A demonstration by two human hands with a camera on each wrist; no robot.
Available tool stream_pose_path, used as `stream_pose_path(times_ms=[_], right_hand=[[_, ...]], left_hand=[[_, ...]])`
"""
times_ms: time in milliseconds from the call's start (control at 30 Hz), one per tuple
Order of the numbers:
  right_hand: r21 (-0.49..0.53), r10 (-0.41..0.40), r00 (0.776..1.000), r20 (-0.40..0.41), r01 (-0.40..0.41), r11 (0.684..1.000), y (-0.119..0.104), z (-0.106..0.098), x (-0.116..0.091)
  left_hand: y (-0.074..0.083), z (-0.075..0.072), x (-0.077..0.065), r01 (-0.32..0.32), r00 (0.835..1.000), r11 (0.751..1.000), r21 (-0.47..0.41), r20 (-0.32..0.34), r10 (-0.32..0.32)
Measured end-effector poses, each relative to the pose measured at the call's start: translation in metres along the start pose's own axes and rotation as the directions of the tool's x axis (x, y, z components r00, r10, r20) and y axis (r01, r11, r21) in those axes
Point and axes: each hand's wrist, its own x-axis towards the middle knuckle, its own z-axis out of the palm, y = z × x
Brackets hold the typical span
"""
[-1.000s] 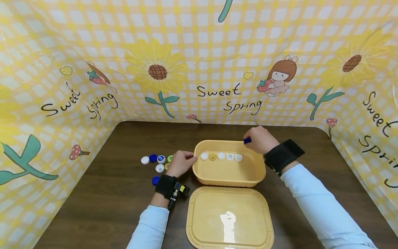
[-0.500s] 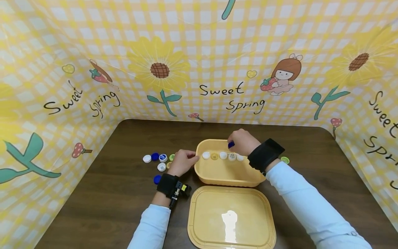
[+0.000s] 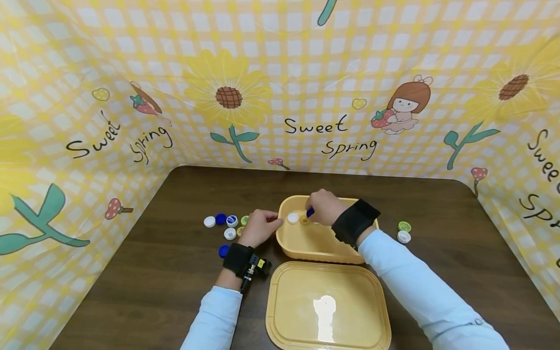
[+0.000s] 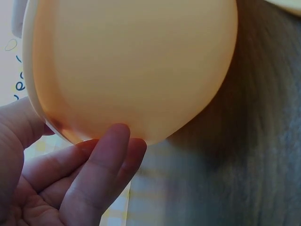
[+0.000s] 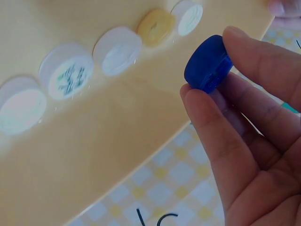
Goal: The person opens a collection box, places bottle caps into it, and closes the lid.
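Observation:
My right hand (image 3: 324,207) pinches a blue bottle cap (image 5: 207,65) between thumb and fingertips, over the inside of a yellow plastic box (image 3: 306,252). A row of caps lies in the box. The right wrist view shows a yellow cap (image 5: 155,28) among white ones, including a white cap with dark print (image 5: 73,80). The right hand partly covers this row in the head view. At the box's left end, my left hand (image 3: 259,227) holds the rim, with the thumb on one side and fingers (image 4: 101,165) on the other.
A flat yellow lid (image 3: 297,301) lies just in front of the box. Left of the left hand are several loose caps, among them a white cap (image 3: 209,221) and a blue cap (image 3: 223,251). A green cap (image 3: 404,226) and another white cap (image 3: 404,236) lie right of the box.
My right hand has carried the blue cap leftward and inward from the box's back right rim to above the row's left part. The left hand stays on the rim.

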Motion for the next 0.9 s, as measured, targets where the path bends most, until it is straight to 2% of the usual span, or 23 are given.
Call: stream_pose_path(times_ms=[233, 433, 700, 900], right_hand=[[0.011, 0.005, 1.000, 0.003, -0.005, 1.000, -0.006, 0.010, 0.008], [0.046, 0.048, 0.997, 0.067, -0.051, 0.998, -0.016, 0.015, 0.015], [0.022, -0.013, 0.997, 0.075, 0.012, 1.000, -0.025, 0.023, 0.023], [-0.020, -0.067, 0.995, 0.068, 0.069, 0.997, -0.029, 0.031, 0.028]], left_hand=[[0.001, -0.001, 0.000, -0.008, 1.000, 1.000, 0.005, -0.001, 0.008], [0.002, -0.001, -0.002, -0.015, 1.000, 1.000, 0.005, -0.001, 0.015], [0.003, -0.003, -0.003, -0.042, 0.999, 0.999, 0.008, 0.006, 0.042], [0.001, -0.002, -0.002, -0.034, 0.999, 0.999, 0.001, 0.012, 0.034]])
